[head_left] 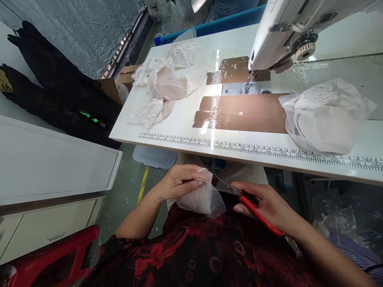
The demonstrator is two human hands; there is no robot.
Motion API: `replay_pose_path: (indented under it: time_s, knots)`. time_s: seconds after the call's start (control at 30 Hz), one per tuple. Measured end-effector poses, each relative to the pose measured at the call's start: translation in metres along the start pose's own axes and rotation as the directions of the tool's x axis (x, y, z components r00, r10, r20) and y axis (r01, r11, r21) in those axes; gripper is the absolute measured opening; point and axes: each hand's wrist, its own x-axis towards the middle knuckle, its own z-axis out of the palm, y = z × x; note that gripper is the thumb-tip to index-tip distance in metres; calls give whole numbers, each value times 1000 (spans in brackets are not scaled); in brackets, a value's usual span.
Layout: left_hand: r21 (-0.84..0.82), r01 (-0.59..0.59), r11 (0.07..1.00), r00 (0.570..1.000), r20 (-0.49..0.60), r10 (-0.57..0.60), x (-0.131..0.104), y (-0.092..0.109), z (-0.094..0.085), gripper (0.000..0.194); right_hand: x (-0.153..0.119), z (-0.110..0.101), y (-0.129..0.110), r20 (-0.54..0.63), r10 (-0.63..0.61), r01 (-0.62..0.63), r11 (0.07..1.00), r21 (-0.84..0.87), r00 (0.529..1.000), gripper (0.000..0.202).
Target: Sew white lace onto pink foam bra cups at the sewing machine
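My left hand (pixel 186 181) pinches a piece of sheer white fabric (pixel 199 201) between thumb and fingers, over my lap below the table edge. The rest of the cloth hangs from that hand. In my right hand (pixel 263 201) is a red-handled tool (pixel 260 217) like thin-nosed pliers; its fine metal tips point left and reach the cloth's edge by my left fingertips. Whether the tips grip the cloth is too small to tell.
A sewing machine (pixel 275 36) stands over the white table (pixel 167 137), which has a printed ruler along its front. Lace-trimmed pieces (pixel 170 83) lie at left, a sheer fabric pile (pixel 326 119) at right, and brown cardboard (pixel 239 113) between. A red stool (pixel 60 259) is at lower left.
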Motion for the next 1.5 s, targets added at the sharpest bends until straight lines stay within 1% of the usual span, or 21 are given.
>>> replay_pose_path:
  time_s: [0.1,0.2,0.4,0.6,0.8,1.0,1.13,1.23,1.33,1.4,1.43,1.5]
  knots:
    - [6,-12,1000,1000,-9,12,0,-2,5,26,3,0,-5,65,43,-46,998,46,997,38]
    - [9,-26,1000,1000,4,26,1,-2,9,26,7,0,-9,106,38,-43,998,44,994,31]
    - [18,-35,999,999,13,35,0,-6,14,25,13,-1,-17,93,10,-8,1000,-20,996,32]
    - [22,-28,999,1000,3,28,0,-7,16,23,16,-5,-23,86,-14,18,999,-39,996,34]
    - [5,-12,1000,1000,4,12,2,-8,17,24,14,-2,-15,55,-47,48,999,-18,997,31]
    - [31,-13,999,1000,20,12,4,-9,17,24,12,2,-3,65,-69,72,997,-36,995,26]
    - [33,8,999,999,46,-9,4,-9,17,25,14,1,-5,52,-59,61,997,-47,997,28]
    - [30,-5,1000,997,72,3,5,-9,18,24,14,1,-7,41,-56,57,998,-20,998,30]
    - [-1,-6,1000,997,73,6,8,-8,20,22,13,5,-4,39,-43,43,999,21,998,31]
    - [-28,7,1000,997,78,-5,9,-8,22,21,11,8,1,11,-23,22,998,64,1000,31]
    - [-40,35,999,997,76,-32,9,-8,24,21,11,9,3,-13,-5,6,996,92,1000,31]
    - [-104,154,983,988,33,-151,5,-8,27,23,9,10,8,-51,42,-33,987,160,998,31]
